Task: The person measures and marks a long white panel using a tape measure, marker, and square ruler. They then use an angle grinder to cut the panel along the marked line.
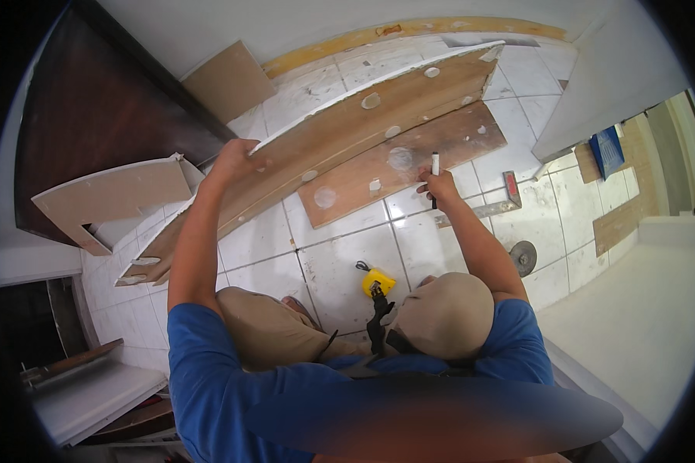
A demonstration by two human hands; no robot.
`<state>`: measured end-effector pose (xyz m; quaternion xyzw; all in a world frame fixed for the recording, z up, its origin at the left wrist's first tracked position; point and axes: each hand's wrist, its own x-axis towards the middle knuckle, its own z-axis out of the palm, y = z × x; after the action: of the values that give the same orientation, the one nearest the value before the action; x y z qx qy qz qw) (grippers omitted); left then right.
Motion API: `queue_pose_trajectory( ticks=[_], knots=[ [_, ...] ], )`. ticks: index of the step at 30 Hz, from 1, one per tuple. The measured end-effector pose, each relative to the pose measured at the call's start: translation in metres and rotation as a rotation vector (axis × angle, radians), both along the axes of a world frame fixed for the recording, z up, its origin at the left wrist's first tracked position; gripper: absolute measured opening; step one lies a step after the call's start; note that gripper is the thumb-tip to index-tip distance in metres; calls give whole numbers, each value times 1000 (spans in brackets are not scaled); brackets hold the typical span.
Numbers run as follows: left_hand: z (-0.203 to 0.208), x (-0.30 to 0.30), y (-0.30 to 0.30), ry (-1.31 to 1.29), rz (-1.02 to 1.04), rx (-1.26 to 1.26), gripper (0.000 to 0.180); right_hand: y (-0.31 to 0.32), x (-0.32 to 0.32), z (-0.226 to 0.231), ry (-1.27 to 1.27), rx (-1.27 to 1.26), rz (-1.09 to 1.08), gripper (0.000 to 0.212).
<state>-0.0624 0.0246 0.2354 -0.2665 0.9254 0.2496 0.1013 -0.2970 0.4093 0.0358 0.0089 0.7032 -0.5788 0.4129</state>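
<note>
My left hand [235, 160] is closed over the upper edge of a long plasterboard panel [332, 135]. The panel stands tilted on its long side, its brown face dotted with whitish dabs. In my right hand [439, 187] is a marker [435, 163] with a white upper end and a dark lower end, held upright. Below that hand lies a flat reddish-brown board [347, 179] with pale patches, along the panel's foot. A metal square [486, 207] with a red patch rests on the tiles beside my right forearm. Between my knees is a yellow tape measure [378, 281].
A round disc [523, 258] lies right of my knee. Cut board pieces stand at left [116, 197] and against the back wall [228, 81], near a dark door [104, 116]. A blue packet [607, 152] sits at far right, past a white wall end [618, 85].
</note>
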Motion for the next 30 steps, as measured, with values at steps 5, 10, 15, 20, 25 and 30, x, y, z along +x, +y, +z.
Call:
queue_pose_trajectory(
  ticks=[5,10,15,20,25,30],
  knots=[
    [2,5,9,-5,-96,-129,37,-18,-17,-3,-26,-106,-113,16],
    [3,-1,9,-22,-59,-107,44,-49,-43,-11,35,-160,-143,25],
    [13,-2,11,-32,-31,-59,48,-81,-49,0,-62,-283,-181,32],
    [11,-11,9,83,-163,-103,44,-87,-70,-12,-135,-283,-85,25],
    [4,-5,6,25,-35,6,34,-71,-39,-15,253,-24,170,38],
    [5,-12,2,-45,1,-77,32,-11,52,-36,749,402,461,50]
  ],
)
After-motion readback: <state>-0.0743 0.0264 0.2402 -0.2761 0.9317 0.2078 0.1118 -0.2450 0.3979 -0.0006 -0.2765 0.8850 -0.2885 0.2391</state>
